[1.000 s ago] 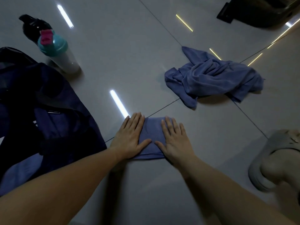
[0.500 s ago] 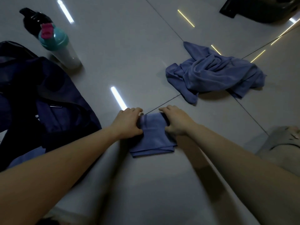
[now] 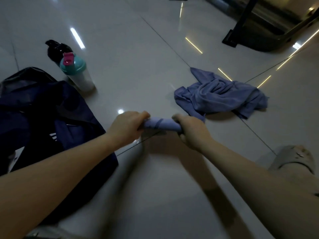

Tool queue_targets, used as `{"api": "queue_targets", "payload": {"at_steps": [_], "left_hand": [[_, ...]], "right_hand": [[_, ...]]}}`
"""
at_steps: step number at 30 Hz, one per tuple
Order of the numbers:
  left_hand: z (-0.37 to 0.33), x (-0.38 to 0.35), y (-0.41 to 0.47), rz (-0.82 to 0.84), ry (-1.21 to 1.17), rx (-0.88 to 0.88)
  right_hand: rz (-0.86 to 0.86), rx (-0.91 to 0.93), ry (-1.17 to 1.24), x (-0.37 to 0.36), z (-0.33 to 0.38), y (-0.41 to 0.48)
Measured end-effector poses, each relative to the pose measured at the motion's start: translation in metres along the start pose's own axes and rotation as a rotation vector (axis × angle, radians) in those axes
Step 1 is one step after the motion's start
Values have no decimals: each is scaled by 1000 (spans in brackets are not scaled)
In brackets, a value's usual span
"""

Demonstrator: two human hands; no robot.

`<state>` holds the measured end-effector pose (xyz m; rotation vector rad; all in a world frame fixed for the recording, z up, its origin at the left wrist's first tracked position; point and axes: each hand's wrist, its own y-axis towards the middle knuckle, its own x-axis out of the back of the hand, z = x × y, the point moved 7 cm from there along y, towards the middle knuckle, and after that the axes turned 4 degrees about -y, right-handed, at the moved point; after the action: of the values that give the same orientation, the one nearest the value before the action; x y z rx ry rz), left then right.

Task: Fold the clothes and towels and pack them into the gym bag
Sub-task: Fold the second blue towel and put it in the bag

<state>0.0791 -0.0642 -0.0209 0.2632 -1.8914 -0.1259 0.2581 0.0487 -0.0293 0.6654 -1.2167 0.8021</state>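
A small folded blue towel [image 3: 161,124] is held between both hands just above the glossy tiled floor. My left hand [image 3: 126,127] grips its left end and my right hand [image 3: 191,131] grips its right end, fingers curled round the cloth. A crumpled blue towel [image 3: 222,96] lies on the floor beyond my right hand. The dark navy gym bag [image 3: 39,121] lies open at the left, next to my left forearm.
A shaker bottle [image 3: 76,73] with a teal lid and pink cap stands behind the bag, a black item behind it. A grey slipper on a foot [image 3: 293,161] is at the right. Dark furniture with a black leg [image 3: 241,26] stands at the back right.
The hands went from pressing flat on the folded towel to gripping its ends, and now they hold it lifted off the floor. The view has tilted up.
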Motion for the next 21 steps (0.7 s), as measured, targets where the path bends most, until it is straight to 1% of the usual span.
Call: {"api": "queue_targets", "payload": {"at_steps": [1, 4, 6, 9, 11, 13, 15, 17, 21], "left_hand": [[-7, -12, -14, 15, 24, -70], [-19, -60, -66, 200, 71, -199], [-22, -78, -92, 283, 114, -216], [-23, -80, -105, 314, 92, -153], [-14, -75, -103, 347, 21, -55], [-5, -72, -100, 395, -19, 59], [4, -73, -100, 402, -77, 146], [11, -73, -99, 407, -147, 261], [24, -76, -105, 415, -375, 576]], "right_hand": [[3, 29, -16, -13, 3, -15], [88, 64, -32, -54, 16, -64], [132, 72, -82, -75, 26, -88], [216, 92, -171, -88, 37, -109], [226, 96, -179, -87, 36, -117], [211, 72, -111, -83, 35, -121], [226, -30, 2, -80, 27, -118], [280, -187, 99, -79, 13, -108], [310, -378, 292, -78, -4, -85]]}}
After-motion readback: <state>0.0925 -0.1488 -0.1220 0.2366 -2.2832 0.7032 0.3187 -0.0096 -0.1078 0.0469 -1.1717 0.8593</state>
